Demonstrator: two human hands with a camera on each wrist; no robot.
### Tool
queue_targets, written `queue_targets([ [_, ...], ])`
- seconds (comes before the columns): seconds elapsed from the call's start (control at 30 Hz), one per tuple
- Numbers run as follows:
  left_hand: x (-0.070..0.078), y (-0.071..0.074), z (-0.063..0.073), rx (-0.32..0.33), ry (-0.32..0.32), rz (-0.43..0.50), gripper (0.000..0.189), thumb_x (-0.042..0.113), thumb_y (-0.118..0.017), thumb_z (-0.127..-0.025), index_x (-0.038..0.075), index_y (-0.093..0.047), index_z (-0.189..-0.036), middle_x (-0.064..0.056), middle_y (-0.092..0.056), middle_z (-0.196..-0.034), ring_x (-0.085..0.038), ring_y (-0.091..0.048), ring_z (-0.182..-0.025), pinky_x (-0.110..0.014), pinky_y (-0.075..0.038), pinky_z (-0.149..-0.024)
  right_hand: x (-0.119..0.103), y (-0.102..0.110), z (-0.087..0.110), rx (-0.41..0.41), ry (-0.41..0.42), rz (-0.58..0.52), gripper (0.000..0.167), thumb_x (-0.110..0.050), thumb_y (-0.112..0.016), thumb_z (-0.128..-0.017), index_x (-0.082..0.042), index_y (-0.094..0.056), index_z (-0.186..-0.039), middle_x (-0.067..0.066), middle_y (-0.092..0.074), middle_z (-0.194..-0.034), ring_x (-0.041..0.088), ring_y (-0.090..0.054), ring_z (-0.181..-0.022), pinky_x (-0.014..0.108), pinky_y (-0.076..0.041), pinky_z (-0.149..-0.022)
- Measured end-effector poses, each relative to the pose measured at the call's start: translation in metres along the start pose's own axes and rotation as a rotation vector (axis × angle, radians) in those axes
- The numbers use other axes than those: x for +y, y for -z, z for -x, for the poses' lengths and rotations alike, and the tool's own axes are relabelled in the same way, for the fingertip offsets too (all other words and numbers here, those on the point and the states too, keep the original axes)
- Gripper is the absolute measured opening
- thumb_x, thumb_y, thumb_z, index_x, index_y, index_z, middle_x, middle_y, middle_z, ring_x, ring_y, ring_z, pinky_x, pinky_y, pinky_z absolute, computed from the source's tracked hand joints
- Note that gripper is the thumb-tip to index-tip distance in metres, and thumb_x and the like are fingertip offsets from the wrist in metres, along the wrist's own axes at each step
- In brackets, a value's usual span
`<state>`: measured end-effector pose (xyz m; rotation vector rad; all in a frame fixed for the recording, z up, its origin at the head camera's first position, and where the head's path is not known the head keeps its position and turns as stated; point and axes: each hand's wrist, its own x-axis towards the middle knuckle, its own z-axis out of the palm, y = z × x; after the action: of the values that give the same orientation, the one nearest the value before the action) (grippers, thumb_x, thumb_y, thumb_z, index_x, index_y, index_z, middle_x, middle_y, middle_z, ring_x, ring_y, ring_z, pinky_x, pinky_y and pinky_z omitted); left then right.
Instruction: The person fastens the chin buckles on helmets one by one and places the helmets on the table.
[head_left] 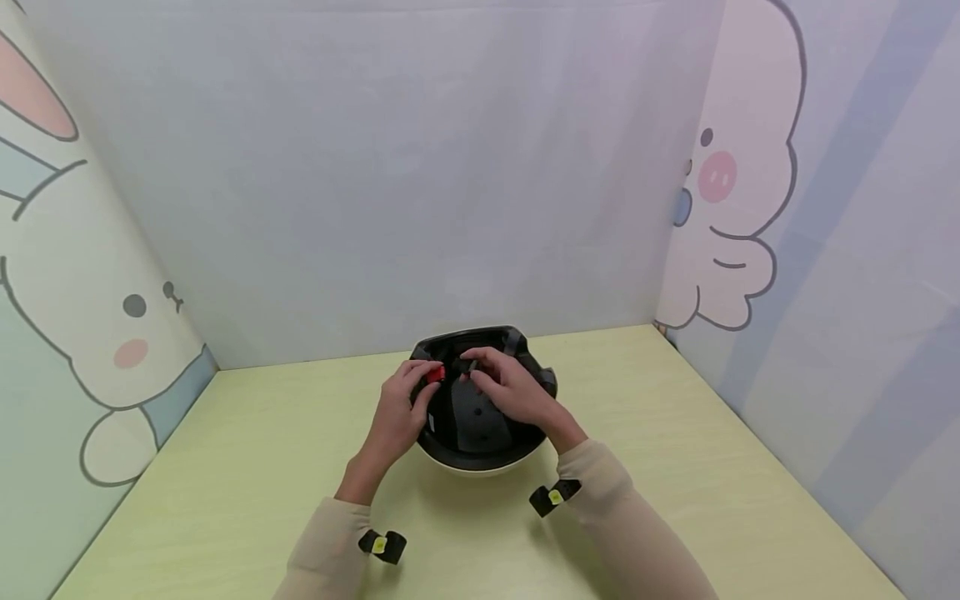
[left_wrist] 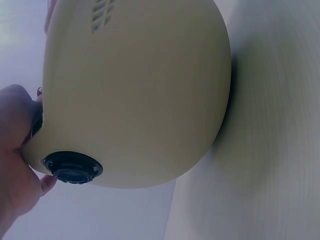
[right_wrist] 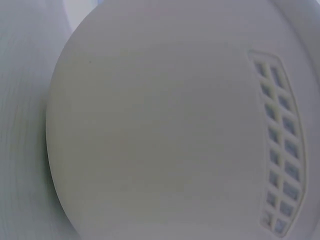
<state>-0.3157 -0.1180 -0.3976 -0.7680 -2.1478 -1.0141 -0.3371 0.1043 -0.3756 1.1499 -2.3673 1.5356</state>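
A cream helmet (head_left: 474, 472) lies upside down on the table, its black inside (head_left: 480, 421) facing up. Over its left rim my left hand (head_left: 392, 412) pinches a red buckle (head_left: 436, 374) between thumb and fingers. My right hand (head_left: 517, 393) reaches over the opening from the right and pinches a small dark piece (head_left: 467, 367), partly hidden by the fingers. The two hands are a short gap apart. In the left wrist view, the left hand (left_wrist: 15, 155) is at the helmet's edge beside a round black fitting (left_wrist: 73, 167). The helmet's shell (right_wrist: 160, 120) fills the right wrist view, hiding the right hand.
The pale yellow table (head_left: 285, 442) runs back to a plain light wall (head_left: 420, 175). Side panels with cartoon animals stand at left and right. Each sleeve carries a black wrist device (head_left: 382, 546). A slotted vent (right_wrist: 280, 145) marks the helmet's shell.
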Motion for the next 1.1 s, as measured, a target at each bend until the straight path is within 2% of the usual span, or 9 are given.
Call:
queue_targets([
  [0.2,-0.001,0.000,0.000,-0.004,-0.039,-0.015,0.028,-0.004,-0.072,-0.088,-0.001,-0.067,-0.116,-0.014,-0.068,-0.107,-0.028,-0.066,-0.095,-0.050,-0.051,-0.088,-0.001,-0.003,0.001,-0.061,-0.044,0.029,0.034,-0.009,-0.042,-0.108,-0.003,-0.051,-0.140,0.011,-0.064,-0.113,0.020,-0.060,-0.095,0.033,-0.049,-0.078],
  [0.4,0.000,0.000,0.000,-0.011,-0.044,-0.021,0.028,-0.003,-0.072,-0.089,0.000,-0.068,-0.116,-0.012,-0.070,-0.106,-0.028,-0.067,-0.095,-0.054,-0.046,-0.091,-0.003,-0.005,0.001,-0.087,-0.079,-0.002,0.035,-0.005,-0.037,-0.108,0.000,-0.048,-0.141,0.017,-0.055,-0.130,0.026,-0.059,-0.107,0.041,-0.049,-0.090],
  [0.5,0.000,-0.001,0.001,-0.008,-0.050,-0.024,0.027,-0.002,-0.072,-0.089,0.000,-0.068,-0.116,-0.011,-0.070,-0.107,-0.028,-0.067,-0.096,-0.055,-0.044,-0.091,-0.003,-0.005,0.001,-0.093,-0.079,0.001,0.035,-0.004,-0.037,-0.108,0.000,-0.049,-0.140,0.016,-0.055,-0.132,0.025,-0.058,-0.106,0.040,-0.048,-0.090],
  [0.7,0.000,-0.002,0.003,0.007,-0.054,-0.044,0.028,-0.002,-0.075,-0.087,0.000,-0.069,-0.114,-0.012,-0.071,-0.108,-0.028,-0.067,-0.097,-0.057,-0.043,-0.091,-0.003,-0.007,0.001,-0.121,-0.065,0.033,0.033,-0.007,-0.037,-0.108,-0.003,-0.050,-0.139,0.012,-0.057,-0.123,0.020,-0.055,-0.099,0.036,-0.047,-0.086],
  [0.87,0.001,-0.002,0.006,0.021,-0.044,-0.062,0.029,-0.002,-0.076,-0.085,-0.001,-0.071,-0.113,-0.013,-0.072,-0.108,-0.030,-0.068,-0.095,-0.058,-0.041,-0.091,-0.003,-0.009,0.000,-0.155,-0.054,0.055,0.035,-0.009,-0.036,-0.109,-0.005,-0.049,-0.141,0.010,-0.055,-0.133,0.018,-0.056,-0.103,0.037,-0.048,-0.091],
  [1.1,0.004,-0.002,0.007,0.034,-0.084,-0.120,0.029,-0.003,-0.079,-0.082,-0.002,-0.072,-0.110,-0.013,-0.073,-0.105,-0.029,-0.070,-0.091,-0.057,-0.044,-0.089,-0.003,-0.013,-0.001,-0.204,-0.011,0.131,0.039,-0.004,-0.034,-0.108,-0.001,-0.045,-0.145,0.011,-0.054,-0.135,0.021,-0.056,-0.104,0.036,-0.047,-0.092],
])
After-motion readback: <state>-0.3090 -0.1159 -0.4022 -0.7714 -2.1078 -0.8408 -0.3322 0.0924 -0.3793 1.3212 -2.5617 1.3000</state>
